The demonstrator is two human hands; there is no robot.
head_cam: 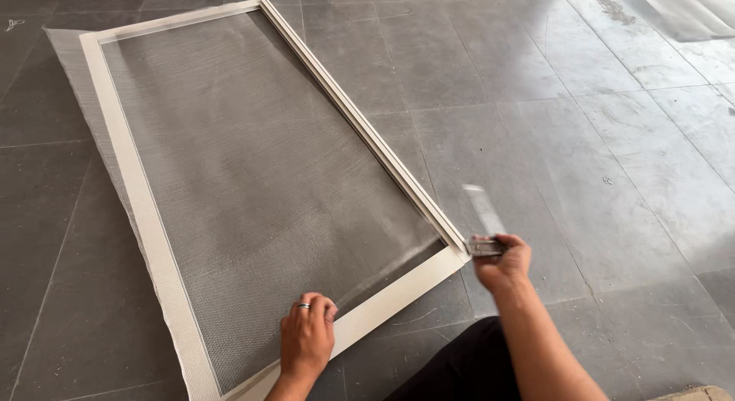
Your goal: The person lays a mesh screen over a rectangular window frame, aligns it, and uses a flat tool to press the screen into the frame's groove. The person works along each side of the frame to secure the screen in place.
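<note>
A white-framed window screen [126, 187] lies flat on the grey tiled floor, with grey mesh [253, 164] stretched over it and spilling past the left edge. My left hand [306, 340], a ring on one finger, presses down on the mesh at the frame's near edge, fingers curled. My right hand [501, 263] grips a metal utility knife [484, 225] just off the frame's near right corner, its blade blurred and pointing up and away.
Grey floor tiles [582, 141] spread on all sides. Another piece of pale mesh [689, 11] lies at the far right top corner. My dark-trousered leg [459, 370] sits by the frame's near edge.
</note>
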